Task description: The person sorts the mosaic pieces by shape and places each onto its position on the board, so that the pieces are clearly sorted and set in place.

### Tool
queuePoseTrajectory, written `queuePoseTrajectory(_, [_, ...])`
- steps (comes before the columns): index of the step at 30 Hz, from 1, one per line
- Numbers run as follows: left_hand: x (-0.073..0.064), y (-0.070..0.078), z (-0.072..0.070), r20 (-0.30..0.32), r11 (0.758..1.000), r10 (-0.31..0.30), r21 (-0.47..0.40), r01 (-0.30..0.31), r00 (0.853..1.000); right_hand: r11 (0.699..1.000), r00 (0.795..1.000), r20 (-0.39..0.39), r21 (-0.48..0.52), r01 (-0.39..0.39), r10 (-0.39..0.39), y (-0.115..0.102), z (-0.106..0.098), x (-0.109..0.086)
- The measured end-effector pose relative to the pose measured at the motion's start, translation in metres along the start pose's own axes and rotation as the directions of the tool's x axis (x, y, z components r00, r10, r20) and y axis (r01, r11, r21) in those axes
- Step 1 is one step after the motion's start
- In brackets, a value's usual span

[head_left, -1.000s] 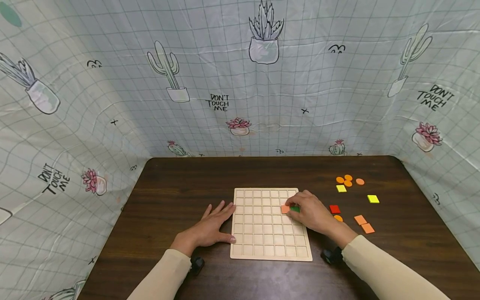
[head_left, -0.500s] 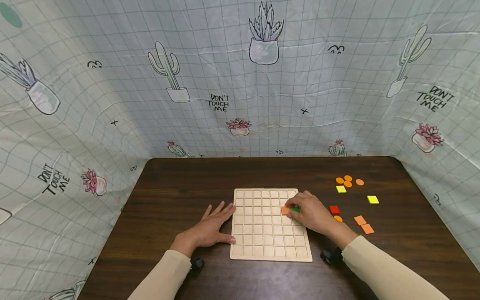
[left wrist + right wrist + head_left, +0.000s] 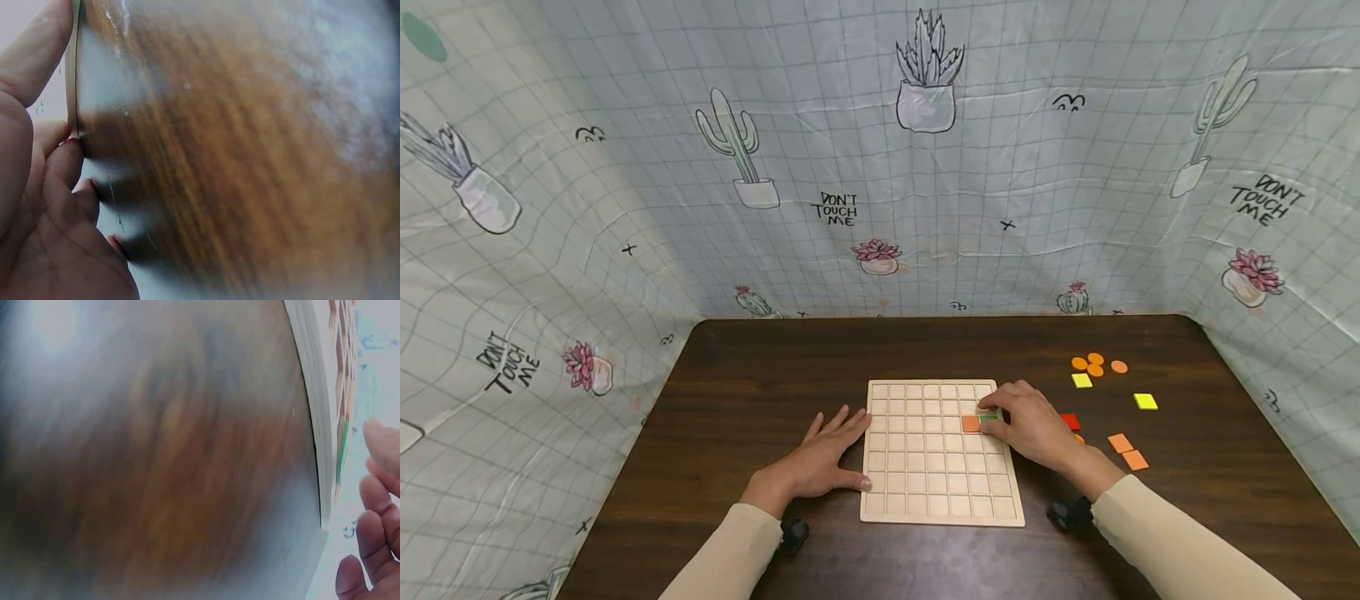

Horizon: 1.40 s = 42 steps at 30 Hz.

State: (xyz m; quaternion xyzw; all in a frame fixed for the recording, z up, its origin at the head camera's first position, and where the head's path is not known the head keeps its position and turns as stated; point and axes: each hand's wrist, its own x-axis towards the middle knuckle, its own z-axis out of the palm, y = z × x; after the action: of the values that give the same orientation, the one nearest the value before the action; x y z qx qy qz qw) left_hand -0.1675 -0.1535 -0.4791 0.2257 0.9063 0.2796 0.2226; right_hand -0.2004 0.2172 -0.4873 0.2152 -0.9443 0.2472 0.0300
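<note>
A pale wooden grid board (image 3: pixel 917 467) lies on the dark table. My left hand (image 3: pixel 812 458) rests at its left side with fingers spread, thumb and fingertips against the edge. In the left wrist view, these fingertips (image 3: pixel 65 153) meet the board's thin edge (image 3: pixel 72 75). An orange square tile (image 3: pixel 971 424) sits in a cell toward the right. Beside it, in the rightmost column, lies a green square tile (image 3: pixel 988 419), partly covered by my right hand (image 3: pixel 1030 423). That hand hovers with loosely bent fingers, holding nothing; the right wrist view has it apart from the green tile (image 3: pixel 342 450).
Right of the board lie a red square tile (image 3: pixel 1070 422), two yellow square tiles (image 3: pixel 1145 402), two orange square tiles (image 3: pixel 1120 443) and several orange round pieces (image 3: pixel 1095 360). A patterned curtain (image 3: pixel 880 167) surrounds the table (image 3: pixel 760 358).
My right hand has lifted off the green tile and shifted slightly right, showing more of the orange tile. My left hand stays on the board's edge.
</note>
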Motion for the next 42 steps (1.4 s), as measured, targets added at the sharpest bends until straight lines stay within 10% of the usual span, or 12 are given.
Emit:
queuePoseTrajectory(19, [-0.003, -0.001, 0.003, 0.003, 1.0, 0.002, -0.006, -0.002, 1.0, 0.987, 0.985, -0.063, -0.01, -0.159, 0.158, 0.045, -0.051, -0.036])
queuePoseTrajectory(42, [0.0, 0.001, 0.0, 0.022, 1.0, 0.0, 0.006, 0.0, 1.0, 0.976, 0.973, 0.077, -0.045, -0.215, 0.218, 0.085, -0.066, -0.058])
